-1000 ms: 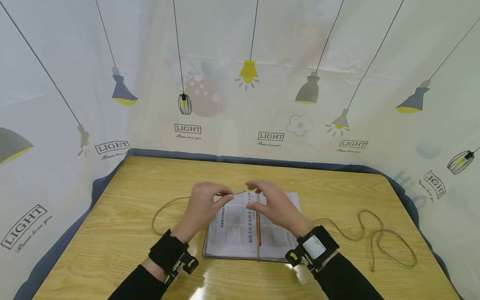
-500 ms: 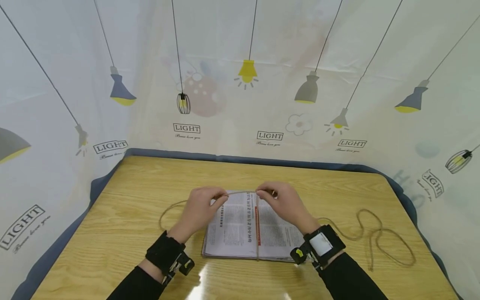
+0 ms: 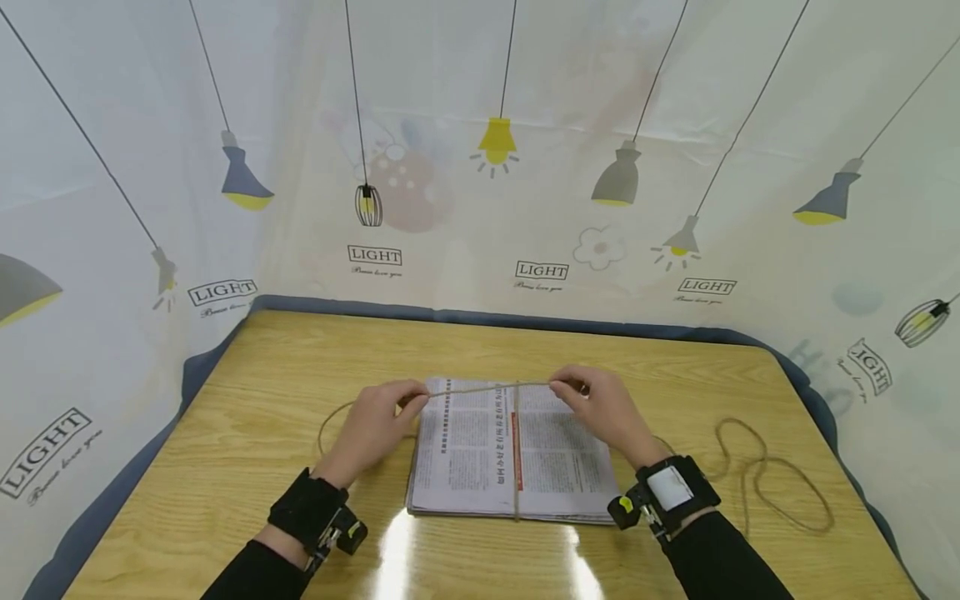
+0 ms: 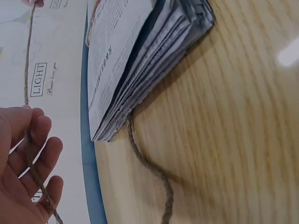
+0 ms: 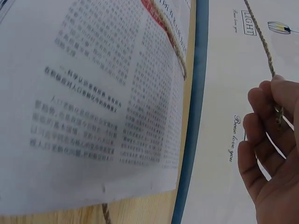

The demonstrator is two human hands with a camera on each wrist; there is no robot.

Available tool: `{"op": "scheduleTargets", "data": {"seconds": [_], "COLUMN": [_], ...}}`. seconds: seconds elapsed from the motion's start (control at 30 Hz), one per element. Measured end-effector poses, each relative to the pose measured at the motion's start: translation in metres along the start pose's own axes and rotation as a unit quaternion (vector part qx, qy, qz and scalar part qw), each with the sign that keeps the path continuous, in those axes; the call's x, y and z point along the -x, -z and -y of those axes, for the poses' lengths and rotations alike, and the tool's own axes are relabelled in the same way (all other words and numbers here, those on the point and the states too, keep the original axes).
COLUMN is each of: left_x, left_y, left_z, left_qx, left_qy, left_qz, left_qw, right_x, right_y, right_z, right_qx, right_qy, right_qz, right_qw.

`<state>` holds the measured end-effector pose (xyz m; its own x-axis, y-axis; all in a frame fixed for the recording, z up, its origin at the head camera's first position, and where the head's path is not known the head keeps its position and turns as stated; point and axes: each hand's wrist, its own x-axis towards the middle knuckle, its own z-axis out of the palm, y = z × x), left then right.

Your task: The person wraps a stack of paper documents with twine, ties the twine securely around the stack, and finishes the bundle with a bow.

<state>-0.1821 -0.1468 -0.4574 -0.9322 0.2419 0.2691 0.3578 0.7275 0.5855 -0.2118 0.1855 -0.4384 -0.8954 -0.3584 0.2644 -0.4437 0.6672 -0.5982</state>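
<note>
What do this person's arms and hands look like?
Black sleeves cover the forearms. The left hand and right hand are ungloved. Each wrist wears a wide black band with a small black camera; the right band bears a white rectangular patch.

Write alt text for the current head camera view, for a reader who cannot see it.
A person's left hand and right hand pinch a strand of twine, holding it nearly straight over the far part of a newspaper stack on a wooden table. Another strand crosses the stack's top from near to far; loose twine curves at right.
</note>
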Motion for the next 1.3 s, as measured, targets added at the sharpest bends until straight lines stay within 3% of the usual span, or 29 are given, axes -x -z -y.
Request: {"op": "scheduleTargets", "data": {"seconds": [0.13, 0.27, 0.37, 0.5, 0.6, 0.83, 0.93, 1.1, 1.3], "left_x": [-0.001, -0.004, -0.007, -0.010, -0.011, -0.009, -0.008, -0.005, 0.002], "left_y": [-0.001, -0.008, -0.013, -0.016, -0.016, -0.008, -0.007, -0.007, -0.007], "left_z": [-0.006, -0.017, -0.027, -0.041, -0.048, -0.039, -0.033, -0.026, -0.019], "left_qx": [0.020, 0.032, 0.037, 0.040, 0.029, -0.002, 0.003, 0.017, 0.028], "left_qy": [0.006, -0.012, -0.041, -0.072, -0.071, -0.030, -0.009, 0.014, 0.012], "left_qz": [0.012, 0.018, 0.016, 0.017, 0.017, 0.024, 0.035, 0.075, 0.084], "left_qw": [0.9997, 0.9993, 0.9983, 0.9965, 0.9969, 0.9993, 0.9993, 0.9969, 0.9960], "right_x": [0.000, -0.001, -0.003, -0.008, -0.010, -0.011, -0.010, -0.008, -0.003], "right_y": [-0.005, -0.020, -0.032, -0.042, -0.041, -0.011, 0.008, 0.045, 0.084], "right_z": [0.000, 0.013, 0.030, 0.049, 0.053, 0.029, 0.014, -0.007, -0.031], "right_qx": [0.047, 0.070, 0.006, -0.113, -0.131, 0.004, 0.058, 0.096, 0.141], "right_qy": [-0.003, 0.028, 0.058, 0.066, 0.061, 0.021, -0.001, -0.022, -0.008], "right_qz": [0.030, 0.061, 0.090, 0.129, 0.116, 0.022, -0.009, -0.035, -0.075], "right_qw": [0.998, 0.995, 0.994, 0.983, 0.983, 1.000, 0.998, 0.995, 0.987]}}
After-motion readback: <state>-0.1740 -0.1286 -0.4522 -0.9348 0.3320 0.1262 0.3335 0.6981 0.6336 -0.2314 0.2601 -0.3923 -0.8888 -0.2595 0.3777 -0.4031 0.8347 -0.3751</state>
